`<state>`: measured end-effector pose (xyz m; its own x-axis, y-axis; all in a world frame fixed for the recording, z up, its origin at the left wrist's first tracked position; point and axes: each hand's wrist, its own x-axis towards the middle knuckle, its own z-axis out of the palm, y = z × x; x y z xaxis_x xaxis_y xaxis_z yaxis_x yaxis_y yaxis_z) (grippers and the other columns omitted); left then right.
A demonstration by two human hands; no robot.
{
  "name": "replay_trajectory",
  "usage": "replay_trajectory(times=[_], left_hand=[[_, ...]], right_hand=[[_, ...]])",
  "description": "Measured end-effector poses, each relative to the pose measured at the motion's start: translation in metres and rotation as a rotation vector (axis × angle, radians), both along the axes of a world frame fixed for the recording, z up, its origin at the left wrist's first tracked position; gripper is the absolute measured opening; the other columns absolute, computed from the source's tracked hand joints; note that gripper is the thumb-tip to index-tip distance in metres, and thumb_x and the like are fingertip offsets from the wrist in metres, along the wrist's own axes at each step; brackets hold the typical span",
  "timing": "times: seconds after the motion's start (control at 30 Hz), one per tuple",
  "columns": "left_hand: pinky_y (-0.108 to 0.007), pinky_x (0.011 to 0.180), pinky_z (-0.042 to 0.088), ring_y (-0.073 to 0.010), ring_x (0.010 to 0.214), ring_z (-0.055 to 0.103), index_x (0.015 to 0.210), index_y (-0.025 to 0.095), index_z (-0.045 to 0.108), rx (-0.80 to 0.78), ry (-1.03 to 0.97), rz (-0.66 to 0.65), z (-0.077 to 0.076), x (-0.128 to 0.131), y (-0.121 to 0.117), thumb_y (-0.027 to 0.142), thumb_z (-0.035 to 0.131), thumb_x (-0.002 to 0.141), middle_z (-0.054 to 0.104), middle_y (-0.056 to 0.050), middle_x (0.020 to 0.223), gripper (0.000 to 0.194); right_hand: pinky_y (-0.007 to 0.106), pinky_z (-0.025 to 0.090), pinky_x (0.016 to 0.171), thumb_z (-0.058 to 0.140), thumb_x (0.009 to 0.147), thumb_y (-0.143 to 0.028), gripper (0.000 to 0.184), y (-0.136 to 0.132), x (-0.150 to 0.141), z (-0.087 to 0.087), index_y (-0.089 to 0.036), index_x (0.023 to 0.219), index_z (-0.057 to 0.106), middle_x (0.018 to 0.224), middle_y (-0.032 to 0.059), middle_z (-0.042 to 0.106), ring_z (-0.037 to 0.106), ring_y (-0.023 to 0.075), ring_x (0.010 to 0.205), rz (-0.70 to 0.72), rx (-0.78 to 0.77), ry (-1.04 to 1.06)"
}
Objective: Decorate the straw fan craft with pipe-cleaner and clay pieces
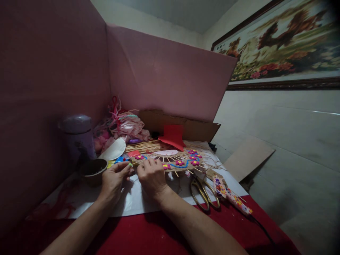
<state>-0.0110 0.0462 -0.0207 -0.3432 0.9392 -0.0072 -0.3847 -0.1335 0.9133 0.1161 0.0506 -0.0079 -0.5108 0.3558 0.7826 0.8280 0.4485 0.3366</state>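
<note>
Left hand (113, 180) pinches a small green piece (130, 164) near the rim; right hand (152, 177) rests curled on the decorated ring (183, 163) — apparently steadying it.

Can't make out the green bit (130, 164) in the left hand (113, 181), too small. Can't see the tips of the scissors (205, 199), right of the grip, behind the disc (190, 165).

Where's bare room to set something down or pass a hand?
Between the forearms, white sheet and, nearer, red cloth lie bare. More cloth shows right of the right forearm, below the scissors and flowered tool. It's crowded past the hands: flowered ring, sticks, pink heap; at left, bowl and flask.
</note>
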Motion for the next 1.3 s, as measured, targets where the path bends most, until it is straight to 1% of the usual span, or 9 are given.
replay_trajectory(times=[0.17, 0.23, 0.5, 0.63, 0.77, 0.9, 1.1, 1.3], left_hand=[[-0.013, 0.036, 0.039, -0.0085, 0.047, 0.055, 0.085, 0.009, 0.062, 0.067, -0.010, 0.010, -0.003, 0.000, 0.004, 0.020, 0.080, 0.046, 0.064, -0.001, 0.056, 0.045], [-0.013, 0.037, 0.039, -0.0086, 0.047, 0.055, 0.086, 0.009, 0.062, 0.077, -0.016, 0.008, -0.004, 0.000, 0.004, 0.019, 0.080, 0.046, 0.064, -0.001, 0.057, 0.045], [-0.014, 0.039, 0.041, -0.0100, 0.048, 0.057, 0.088, 0.010, 0.062, 0.008, -0.070, -0.008, 0.003, -0.002, -0.004, 0.018, 0.078, 0.049, 0.064, -0.002, 0.058, 0.043], [-0.014, 0.036, 0.038, -0.0102, 0.046, 0.056, 0.080, 0.010, 0.062, 0.000, -0.047, 0.004, 0.004, -0.001, -0.004, 0.019, 0.078, 0.048, 0.063, -0.002, 0.054, 0.036], [-0.015, 0.035, 0.037, -0.0088, 0.043, 0.051, 0.068, 0.009, 0.061, 0.052, -0.018, -0.008, 0.003, 0.001, -0.002, 0.022, 0.080, 0.046, 0.059, -0.001, 0.049, 0.031], [-0.015, 0.035, 0.036, -0.0078, 0.042, 0.050, 0.066, 0.008, 0.062, 0.086, -0.039, -0.015, 0.000, 0.001, 0.001, 0.022, 0.080, 0.045, 0.059, -0.001, 0.049, 0.031], [-0.014, 0.035, 0.035, -0.0059, 0.039, 0.047, 0.071, 0.008, 0.064, 0.083, -0.089, -0.041, 0.000, 0.001, 0.000, 0.022, 0.080, 0.048, 0.060, 0.000, 0.048, 0.031], [-0.016, 0.033, 0.036, -0.0074, 0.040, 0.049, 0.084, 0.006, 0.067, 0.071, -0.135, 0.010, 0.007, 0.002, -0.005, 0.017, 0.080, 0.043, 0.064, -0.003, 0.054, 0.044]], right_hand=[[0.033, 0.029, 0.055, 0.052, 0.081, -0.013, 0.014, 0.000, 0.000, 0.000, -0.014, 0.068, 0.057, 0.067, 0.0075, 0.060, 0.051, 0.0206, 0.064, 0.005, -0.015, -0.014], [0.032, 0.029, 0.056, 0.052, 0.081, -0.013, 0.014, 0.000, 0.000, 0.001, -0.014, 0.068, 0.058, 0.067, 0.0076, 0.060, 0.051, 0.0206, 0.065, 0.002, -0.022, -0.018], [0.032, 0.030, 0.057, 0.054, 0.081, -0.014, 0.013, -0.001, 0.001, 0.001, -0.015, 0.069, 0.058, 0.069, 0.0073, 0.060, 0.051, 0.0204, 0.067, -0.013, -0.077, -0.026], [0.032, 0.030, 0.058, 0.053, 0.082, -0.013, 0.013, -0.001, 0.001, 0.001, -0.014, 0.070, 0.058, 0.069, 0.0076, 0.060, 0.050, 0.0199, 0.068, -0.019, -0.077, -0.026], [0.032, 0.029, 0.058, 0.051, 0.083, -0.013, 0.014, -0.001, 0.001, 0.000, -0.015, 0.071, 0.058, 0.069, 0.0075, 0.059, 0.050, 0.0196, 0.068, -0.016, -0.062, -0.028], [0.032, 0.029, 0.058, 0.052, 0.082, -0.013, 0.013, 0.000, 0.001, 0.000, -0.015, 0.070, 0.058, 0.068, 0.0075, 0.060, 0.049, 0.0198, 0.067, -0.012, -0.056, -0.025], [0.032, 0.029, 0.057, 0.053, 0.080, -0.012, 0.012, 0.000, 0.000, -0.001, -0.014, 0.070, 0.058, 0.068, 0.0078, 0.060, 0.049, 0.0201, 0.067, -0.007, -0.044, -0.011], [0.032, 0.030, 0.058, 0.052, 0.081, -0.011, 0.013, -0.001, 0.000, 0.000, -0.014, 0.070, 0.058, 0.069, 0.0078, 0.059, 0.049, 0.0201, 0.068, -0.014, -0.049, -0.003]])
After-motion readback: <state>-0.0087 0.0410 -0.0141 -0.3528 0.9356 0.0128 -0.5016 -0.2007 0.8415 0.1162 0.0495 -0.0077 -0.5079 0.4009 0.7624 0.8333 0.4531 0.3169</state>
